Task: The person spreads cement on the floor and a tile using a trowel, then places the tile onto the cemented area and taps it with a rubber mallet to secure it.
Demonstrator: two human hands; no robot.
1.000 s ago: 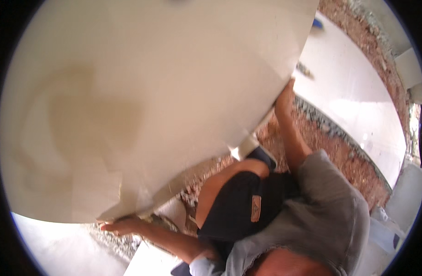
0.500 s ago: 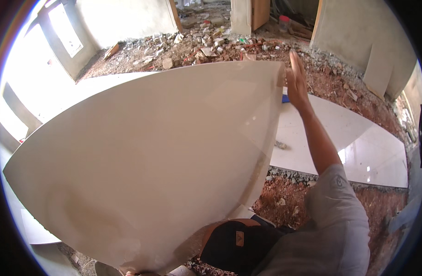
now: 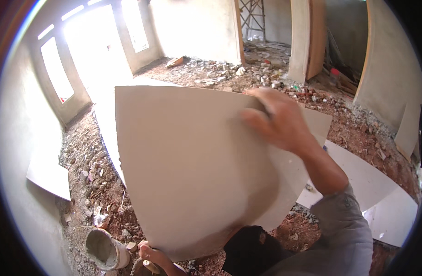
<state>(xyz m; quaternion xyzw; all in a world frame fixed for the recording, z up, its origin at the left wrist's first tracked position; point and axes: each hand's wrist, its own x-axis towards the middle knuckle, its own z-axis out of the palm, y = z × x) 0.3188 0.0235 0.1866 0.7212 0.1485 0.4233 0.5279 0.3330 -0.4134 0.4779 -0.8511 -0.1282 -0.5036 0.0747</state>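
Note:
A large beige floor tile stands tilted up in front of me and fills the middle of the head view. My right hand, slightly blurred, grips its upper edge, with the thumb on the near face and the fingers over the top. My left hand is closed at the tile's lower left edge; its fingers are partly hidden. Just below that hand shows a pale wooden handle, and I cannot tell whether the hand touches it. A black item with a small brown patch overlaps the tile's bottom edge.
Pale glossy tiles lie on the floor at the right, with others behind the raised tile. A bucket holding grey material stands at the lower left. A loose tile piece leans by the left wall. Rubble covers the reddish soil.
My view has swung left, bringing the bucket into sight. The tile has turned, and my right hand has gone from lying flat along its side to gripping the upper edge.

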